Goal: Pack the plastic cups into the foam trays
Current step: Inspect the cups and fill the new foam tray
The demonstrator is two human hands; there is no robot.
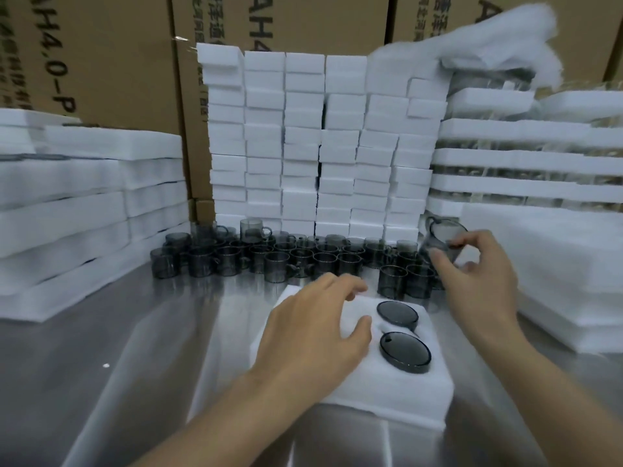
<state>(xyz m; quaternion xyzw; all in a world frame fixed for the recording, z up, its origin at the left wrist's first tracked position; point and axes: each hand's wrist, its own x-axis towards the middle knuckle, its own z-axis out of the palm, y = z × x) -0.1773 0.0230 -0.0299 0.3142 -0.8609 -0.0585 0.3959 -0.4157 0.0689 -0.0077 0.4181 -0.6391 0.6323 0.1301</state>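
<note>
A white foam tray (397, 389) lies on the steel table in front of me. Two smoky grey plastic cups sit upside down in its right-hand holes, one at the back (397, 312) and one nearer me (404, 351). My left hand (317, 332) rests flat on the tray's left half with the fingers spread. My right hand (478, 278) holds a tilted grey cup (443, 239) in the air above the table, to the right of the tray. Behind the tray stand several loose grey cups with handles (286, 256) in rows.
A wall of stacked white foam blocks (320, 139) rises behind the cups. Foam sheets (84, 203) are piled at the left, and packed tray stacks (539, 163) stand at the right with a flat foam pile (566, 281) beneath. Brown cartons line the back.
</note>
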